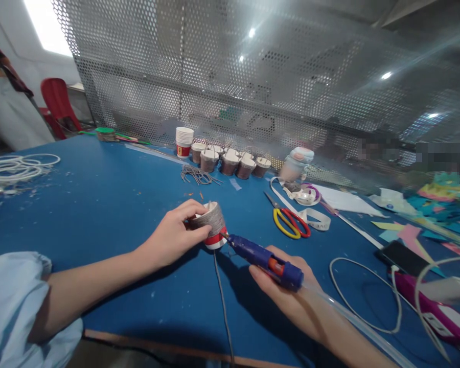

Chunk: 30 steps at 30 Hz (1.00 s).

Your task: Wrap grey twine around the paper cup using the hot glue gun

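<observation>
My left hand (180,227) is closed round a paper cup (214,239), tilted on the blue table. Grey cord (210,217) is wound about much of the cup, leaving a red and white band bare. The cord's loose end (223,301) trails down over the table's front edge. In my right hand (279,281) is a blue hot glue gun (266,255), its nozzle at the cup's red band. A clear glue stick (345,309) runs out of its back end. The fingers under the gun are partly hidden.
Several cord-wrapped cups (230,162) and a stack of paper cups (184,142) stand by the perforated metal screen (222,82). Scissors (291,220), a ribbon (318,219), a phone (402,257) and a purple device (429,309) lie right. White cable (23,163) is coiled left.
</observation>
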{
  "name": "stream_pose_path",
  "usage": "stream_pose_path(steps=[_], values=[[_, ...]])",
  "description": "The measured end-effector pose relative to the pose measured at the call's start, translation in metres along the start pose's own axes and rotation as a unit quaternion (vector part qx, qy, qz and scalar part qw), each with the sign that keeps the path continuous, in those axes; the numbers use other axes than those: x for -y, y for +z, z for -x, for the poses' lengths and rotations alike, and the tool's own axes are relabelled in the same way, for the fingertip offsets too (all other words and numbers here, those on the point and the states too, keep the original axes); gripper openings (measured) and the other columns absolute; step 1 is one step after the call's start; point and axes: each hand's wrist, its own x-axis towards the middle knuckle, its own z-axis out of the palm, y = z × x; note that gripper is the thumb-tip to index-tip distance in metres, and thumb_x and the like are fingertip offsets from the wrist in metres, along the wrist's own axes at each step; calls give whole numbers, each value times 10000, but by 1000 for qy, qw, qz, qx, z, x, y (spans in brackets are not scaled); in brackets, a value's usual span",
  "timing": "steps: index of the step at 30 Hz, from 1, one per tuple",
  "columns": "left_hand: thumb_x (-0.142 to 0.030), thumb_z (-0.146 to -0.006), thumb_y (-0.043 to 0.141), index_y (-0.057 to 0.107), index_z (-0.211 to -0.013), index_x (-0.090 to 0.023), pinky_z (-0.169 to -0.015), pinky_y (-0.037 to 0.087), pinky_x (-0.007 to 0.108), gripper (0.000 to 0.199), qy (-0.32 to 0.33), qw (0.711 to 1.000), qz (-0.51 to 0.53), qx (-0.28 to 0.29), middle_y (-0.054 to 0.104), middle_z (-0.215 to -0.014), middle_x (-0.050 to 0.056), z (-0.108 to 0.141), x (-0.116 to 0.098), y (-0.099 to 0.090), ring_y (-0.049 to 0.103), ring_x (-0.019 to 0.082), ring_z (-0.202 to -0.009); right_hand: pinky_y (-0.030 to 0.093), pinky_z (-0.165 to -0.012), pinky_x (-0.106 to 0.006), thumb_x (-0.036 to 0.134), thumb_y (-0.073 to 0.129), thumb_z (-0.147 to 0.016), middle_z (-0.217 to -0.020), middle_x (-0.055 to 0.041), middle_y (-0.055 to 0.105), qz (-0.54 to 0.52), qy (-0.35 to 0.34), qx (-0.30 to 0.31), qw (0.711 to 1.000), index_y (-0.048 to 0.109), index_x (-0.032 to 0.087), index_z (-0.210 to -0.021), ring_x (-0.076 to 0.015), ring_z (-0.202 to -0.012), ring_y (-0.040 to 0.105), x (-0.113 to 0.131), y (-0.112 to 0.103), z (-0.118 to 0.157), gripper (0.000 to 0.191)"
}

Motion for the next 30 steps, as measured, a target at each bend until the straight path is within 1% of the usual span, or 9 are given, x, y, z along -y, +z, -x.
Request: stream_pose_path(steps=[4, 6, 8, 11, 14, 18, 22, 27, 30], values=[[-231, -737, 559, 669, -851, -153, -734, 413, 286, 177, -9, 1000, 9, 4, 604, -919, 38, 0, -2, 0, 564, 167, -827, 320, -428, -213, 410, 508, -817, -452, 66, 408, 2, -15, 1, 1000, 457, 230, -613, -89, -403, 337, -1, 1, 1, 277], [-231, -735, 561, 669, -858, -152, -744, 413, 287, 182, -10, 1000, 11, 4, 606, -928, 41, 0, -2, 0, 565, 171, -845, 317, -419, -211, 411, 509, -817, -448, 69, 398, 2, -10, -8, 1000, 452, 228, -608, -86, -397, 320, -2, 2, 1, 284], [-231, -735, 561, 666, -856, -152, -749, 412, 287, 179, -10, 1000, 10, 2, 606, -931, 42, 0, -2, -1, 564, 172, -852, 308, -409, -208, 407, 512, -820, -450, 67, 411, 3, -5, -13, 1000, 448, 227, -603, -86, -399, 334, -3, 1, 1, 289], [-231, -739, 558, 666, -848, -154, -750, 410, 289, 172, -7, 1000, 6, 5, 604, -925, 40, -1, -1, -1, 560, 169, -843, 314, -415, -205, 399, 515, -828, -458, 67, 424, 7, -16, -4, 1000, 455, 227, -611, -87, -405, 365, -2, 1, 1, 283], [-239, -738, 560, 666, -842, -155, -747, 413, 292, 170, -3, 1000, 8, 10, 604, -920, 41, -1, -1, -1, 559, 170, -837, 328, -425, -206, 401, 505, -824, -450, 73, 394, 6, -27, 0, 1000, 444, 229, -608, -84, -392, 338, -1, 1, 1, 283], [-242, -734, 567, 663, -850, -154, -730, 417, 291, 174, -6, 1000, 9, 7, 602, -923, 42, -1, 0, 0, 561, 171, -832, 348, -434, -210, 426, 484, -820, -462, 55, 434, 18, -8, -17, 1000, 445, 232, -605, -98, -411, 368, 0, 1, 2, 292], [-233, -739, 566, 660, -858, -152, -739, 423, 295, 172, 6, 1000, 10, 13, 602, -932, 45, 0, 2, -1, 567, 171, -834, 350, -439, -208, 418, 490, -829, -463, 58, 436, 31, -20, -10, 999, 447, 230, -600, -96, -408, 390, 0, 1, 2, 299], [-220, -749, 566, 659, -856, -152, -759, 423, 298, 158, 17, 1000, 4, 10, 612, -935, 52, 0, 1, -1, 568, 174, -858, 341, -436, -211, 424, 500, -822, -467, 57, 446, 7, 7, -8, 1000, 458, 229, -616, -98, -411, 386, 1, 0, 2, 286], [-216, -753, 568, 658, -862, -152, -745, 434, 294, 155, 28, 999, 5, 16, 613, -936, 54, 0, 0, -1, 571, 169, -838, 354, -462, -221, 431, 501, -820, -467, 58, 431, -6, -1, 2, 1000, 461, 228, -615, -96, -411, 377, 2, 1, 1, 291]])
